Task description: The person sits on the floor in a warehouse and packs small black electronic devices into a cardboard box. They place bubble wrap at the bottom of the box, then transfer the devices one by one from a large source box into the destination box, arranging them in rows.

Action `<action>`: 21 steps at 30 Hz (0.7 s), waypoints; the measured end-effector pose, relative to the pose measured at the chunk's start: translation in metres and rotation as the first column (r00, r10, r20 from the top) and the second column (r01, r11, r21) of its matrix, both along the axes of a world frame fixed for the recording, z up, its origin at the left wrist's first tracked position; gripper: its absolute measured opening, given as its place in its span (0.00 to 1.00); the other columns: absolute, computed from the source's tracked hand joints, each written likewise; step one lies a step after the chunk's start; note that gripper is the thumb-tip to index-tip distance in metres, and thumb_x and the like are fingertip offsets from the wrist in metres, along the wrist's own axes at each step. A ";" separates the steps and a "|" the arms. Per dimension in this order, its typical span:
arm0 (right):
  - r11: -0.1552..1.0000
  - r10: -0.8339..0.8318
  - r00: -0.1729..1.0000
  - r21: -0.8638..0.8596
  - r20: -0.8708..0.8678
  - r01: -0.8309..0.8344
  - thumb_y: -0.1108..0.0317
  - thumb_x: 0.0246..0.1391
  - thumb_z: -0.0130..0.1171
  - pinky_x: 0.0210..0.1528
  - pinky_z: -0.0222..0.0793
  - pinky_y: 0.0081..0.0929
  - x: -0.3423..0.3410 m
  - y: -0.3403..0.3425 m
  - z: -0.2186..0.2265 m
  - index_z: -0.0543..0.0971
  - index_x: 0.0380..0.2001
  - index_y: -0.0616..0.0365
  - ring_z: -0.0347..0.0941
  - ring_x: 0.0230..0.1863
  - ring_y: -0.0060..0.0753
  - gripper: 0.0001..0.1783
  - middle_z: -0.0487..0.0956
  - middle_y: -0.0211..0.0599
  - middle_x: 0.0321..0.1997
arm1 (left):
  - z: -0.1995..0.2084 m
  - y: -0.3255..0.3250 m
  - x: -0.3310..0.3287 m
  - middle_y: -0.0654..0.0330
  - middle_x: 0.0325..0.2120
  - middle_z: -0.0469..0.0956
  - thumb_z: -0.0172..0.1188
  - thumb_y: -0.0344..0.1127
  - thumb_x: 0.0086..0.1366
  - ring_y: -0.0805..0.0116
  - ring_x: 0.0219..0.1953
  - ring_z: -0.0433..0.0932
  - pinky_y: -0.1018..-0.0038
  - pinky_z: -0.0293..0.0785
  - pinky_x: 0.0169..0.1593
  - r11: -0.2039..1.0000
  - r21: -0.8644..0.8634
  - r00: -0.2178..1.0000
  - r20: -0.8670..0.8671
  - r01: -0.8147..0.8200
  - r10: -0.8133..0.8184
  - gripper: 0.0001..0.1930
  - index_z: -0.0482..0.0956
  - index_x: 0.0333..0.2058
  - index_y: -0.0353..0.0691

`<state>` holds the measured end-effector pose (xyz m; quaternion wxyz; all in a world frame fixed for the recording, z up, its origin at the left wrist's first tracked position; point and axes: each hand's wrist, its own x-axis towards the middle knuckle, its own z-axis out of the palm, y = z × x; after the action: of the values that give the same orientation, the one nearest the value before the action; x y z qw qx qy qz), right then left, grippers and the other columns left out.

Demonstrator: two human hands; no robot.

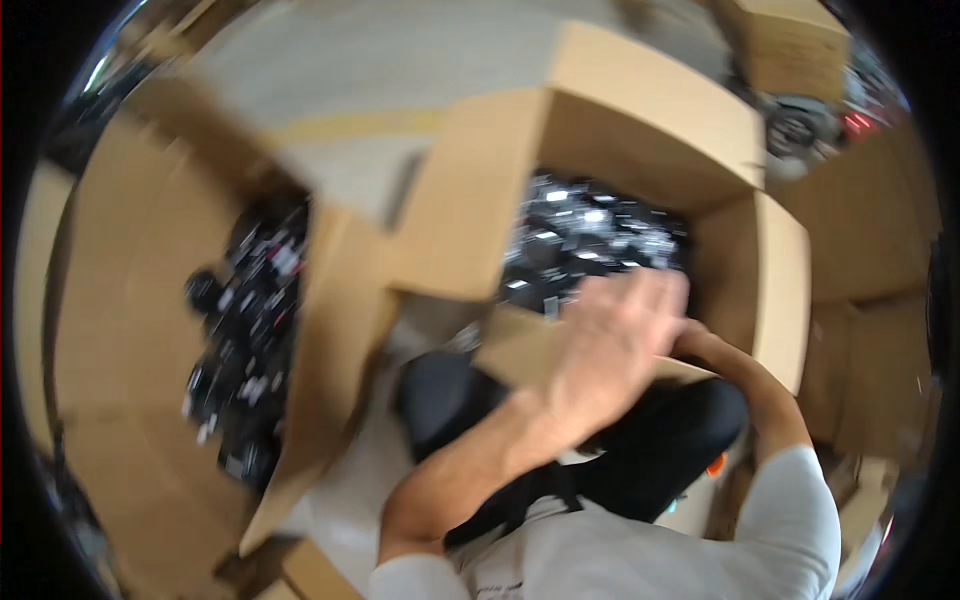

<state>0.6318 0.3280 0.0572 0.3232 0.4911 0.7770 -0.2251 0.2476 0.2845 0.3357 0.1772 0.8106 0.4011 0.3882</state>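
Overlapping the right hand, the left hand blurs; whether fingers grip is unclear.

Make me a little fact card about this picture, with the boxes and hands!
Middle box: open cardboard, shiny dark things inside
Left hand: blurred, over that box's near side; grip unclear
Right hand: partly hidden behind the left one, near the same box's near edge
Left box: open cardboard, more dark pieces inside
Floor: grey, with a yellow stripe
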 end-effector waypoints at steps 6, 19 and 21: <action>0.860 -0.455 0.807 0.050 -0.376 0.508 0.58 0.51 0.71 0.47 0.77 0.36 0.017 -0.018 0.048 0.78 0.53 0.69 0.81 0.42 0.41 0.31 0.84 0.52 0.42 | -0.078 -0.179 -0.101 0.54 0.34 0.83 0.63 0.25 0.66 0.67 0.34 0.81 0.73 0.78 0.40 0.751 -0.424 0.695 0.315 -0.506 0.646 0.06 0.84 0.41 0.32; 0.760 -0.433 0.778 0.279 -0.456 0.587 0.56 0.52 0.67 0.42 0.78 0.36 -0.005 -0.057 0.103 0.84 0.42 0.65 0.83 0.37 0.40 0.22 0.85 0.50 0.35 | -0.320 -0.253 -0.206 0.47 0.47 0.75 0.66 0.34 0.60 0.51 0.52 0.75 0.57 0.69 0.54 0.365 -0.094 0.340 -0.626 -0.926 0.702 0.19 0.78 0.50 0.34; 0.723 -0.417 0.766 0.333 -0.489 0.605 0.56 0.53 0.66 0.41 0.78 0.36 -0.003 -0.062 0.102 0.85 0.41 0.65 0.83 0.36 0.42 0.22 0.85 0.51 0.33 | -0.333 -0.240 -0.219 0.46 0.46 0.75 0.65 0.33 0.60 0.52 0.53 0.75 0.58 0.69 0.55 0.122 0.026 0.072 -0.682 -0.992 0.728 0.17 0.79 0.47 0.34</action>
<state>0.6289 0.2665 0.1596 -0.0401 0.6995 0.6845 -0.2014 0.0286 0.0441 0.0032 -0.0416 0.3820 0.9215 0.0565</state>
